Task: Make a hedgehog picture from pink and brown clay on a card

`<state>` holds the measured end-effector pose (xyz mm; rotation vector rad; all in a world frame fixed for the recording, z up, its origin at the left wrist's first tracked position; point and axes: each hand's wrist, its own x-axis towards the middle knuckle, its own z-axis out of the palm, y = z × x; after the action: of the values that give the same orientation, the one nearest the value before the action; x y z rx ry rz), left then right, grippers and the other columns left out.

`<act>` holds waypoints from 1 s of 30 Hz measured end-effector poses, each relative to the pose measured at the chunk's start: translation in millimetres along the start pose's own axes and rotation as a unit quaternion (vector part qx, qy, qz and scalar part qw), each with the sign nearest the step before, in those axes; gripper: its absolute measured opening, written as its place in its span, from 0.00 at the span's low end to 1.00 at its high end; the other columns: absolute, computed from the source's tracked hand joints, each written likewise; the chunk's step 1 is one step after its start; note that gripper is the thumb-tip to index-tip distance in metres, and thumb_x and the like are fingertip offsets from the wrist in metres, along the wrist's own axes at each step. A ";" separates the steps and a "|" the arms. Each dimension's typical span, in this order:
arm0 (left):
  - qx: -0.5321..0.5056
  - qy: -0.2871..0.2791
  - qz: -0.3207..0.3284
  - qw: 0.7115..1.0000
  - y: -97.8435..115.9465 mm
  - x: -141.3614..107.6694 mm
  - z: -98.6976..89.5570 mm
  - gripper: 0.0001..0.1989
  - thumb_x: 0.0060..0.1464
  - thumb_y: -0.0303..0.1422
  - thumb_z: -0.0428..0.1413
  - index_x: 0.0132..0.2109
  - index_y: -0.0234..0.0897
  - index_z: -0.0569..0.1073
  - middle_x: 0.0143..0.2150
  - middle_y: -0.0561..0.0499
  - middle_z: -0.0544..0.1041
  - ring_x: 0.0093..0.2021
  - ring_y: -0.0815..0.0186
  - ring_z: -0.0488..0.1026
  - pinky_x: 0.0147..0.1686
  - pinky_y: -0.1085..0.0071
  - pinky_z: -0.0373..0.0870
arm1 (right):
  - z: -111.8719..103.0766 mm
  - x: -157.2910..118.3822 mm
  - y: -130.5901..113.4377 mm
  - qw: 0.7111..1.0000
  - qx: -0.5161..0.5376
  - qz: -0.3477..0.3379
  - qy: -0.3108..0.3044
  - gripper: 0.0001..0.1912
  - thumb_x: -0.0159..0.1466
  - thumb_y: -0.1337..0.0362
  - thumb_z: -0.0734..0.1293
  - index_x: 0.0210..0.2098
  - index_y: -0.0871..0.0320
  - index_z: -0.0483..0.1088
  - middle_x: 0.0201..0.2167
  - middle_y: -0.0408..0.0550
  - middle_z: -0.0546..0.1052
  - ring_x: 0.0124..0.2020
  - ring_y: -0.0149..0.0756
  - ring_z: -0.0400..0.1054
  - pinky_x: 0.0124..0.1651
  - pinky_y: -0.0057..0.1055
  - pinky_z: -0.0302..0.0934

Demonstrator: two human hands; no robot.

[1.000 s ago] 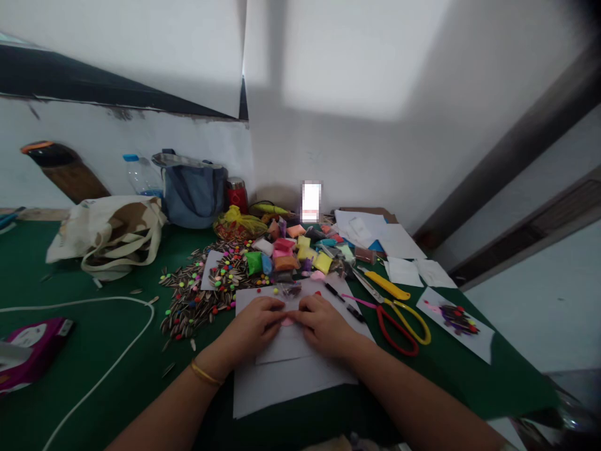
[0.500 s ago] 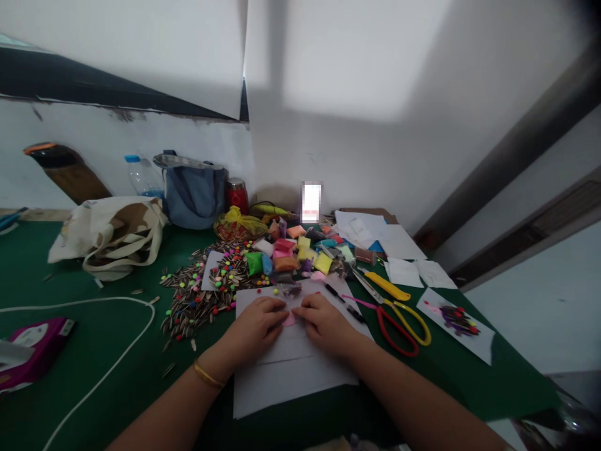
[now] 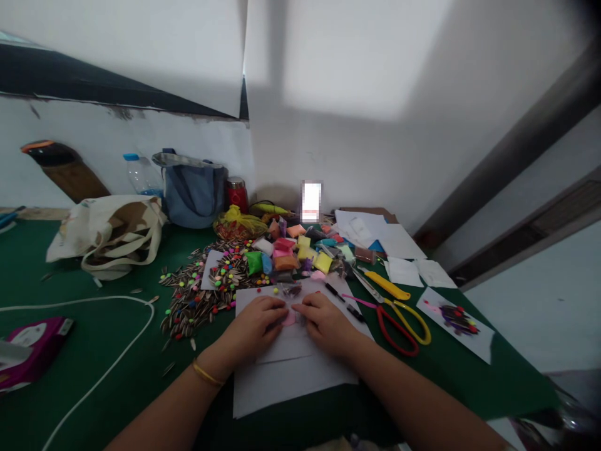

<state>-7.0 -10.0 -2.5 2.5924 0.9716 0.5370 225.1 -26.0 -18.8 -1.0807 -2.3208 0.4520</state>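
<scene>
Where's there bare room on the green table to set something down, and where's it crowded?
Bare green tabletop lies between the white cable, canvas tote and sunflower seeds, and right of the scissors, below the paper sheet. Crowded: clay packets and seeds beyond the left hand and right hand.

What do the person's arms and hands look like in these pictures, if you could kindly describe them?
Both forearms are bare, with no sleeves or gloves in view. The left hand has a thin gold-coloured bangle at the wrist, while the right hand has no visible bangle or band.
</scene>
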 end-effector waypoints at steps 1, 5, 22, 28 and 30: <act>0.005 -0.001 0.002 1.000 1.0 0.2 -0.4 0.15 0.58 0.29 0.53 0.51 0.41 0.75 0.53 0.45 0.73 0.54 0.58 0.67 0.56 0.58 0.65 | 0.0 -0.4 0.5 1.000 0.006 0.008 0.008 0.28 0.57 0.77 0.62 0.56 0.56 0.67 0.46 0.52 0.70 0.48 0.40 0.62 0.54 0.38 0.61; 0.035 0.004 0.006 0.999 4.5 0.3 0.4 0.14 0.62 0.33 0.50 0.52 0.45 0.74 0.54 0.45 0.72 0.54 0.57 0.67 0.55 0.56 0.65 | 0.7 -1.2 2.2 0.999 0.016 0.024 0.020 0.27 0.59 0.76 0.61 0.57 0.57 0.66 0.47 0.53 0.69 0.50 0.41 0.62 0.56 0.39 0.60; 0.080 -0.012 0.004 0.997 4.4 0.8 5.5 0.16 0.59 0.36 0.54 0.54 0.47 0.73 0.56 0.46 0.70 0.55 0.55 0.66 0.55 0.54 0.64 | -0.3 -0.6 1.5 0.999 0.018 0.022 0.021 0.27 0.58 0.77 0.61 0.56 0.56 0.67 0.47 0.52 0.70 0.50 0.40 0.63 0.56 0.40 0.61; 0.067 -0.021 0.003 0.998 5.1 0.5 2.7 0.19 0.57 0.35 0.55 0.56 0.46 0.71 0.56 0.45 0.69 0.56 0.55 0.65 0.56 0.55 0.63 | -0.8 -0.7 1.9 0.999 0.020 0.021 0.019 0.27 0.58 0.76 0.61 0.56 0.56 0.67 0.47 0.52 0.70 0.50 0.40 0.63 0.56 0.39 0.61; 0.065 -0.026 0.003 0.998 4.6 0.4 2.9 0.19 0.58 0.36 0.55 0.56 0.46 0.70 0.57 0.45 0.69 0.56 0.55 0.65 0.56 0.55 0.63 | -0.3 -0.8 2.5 0.999 0.019 0.021 0.020 0.28 0.58 0.77 0.61 0.57 0.56 0.67 0.48 0.52 0.70 0.50 0.40 0.63 0.56 0.39 0.61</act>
<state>-2.9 -13.5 -3.1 2.7099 1.0146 0.4183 227.2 -25.0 -20.1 -1.1120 -2.2495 0.4850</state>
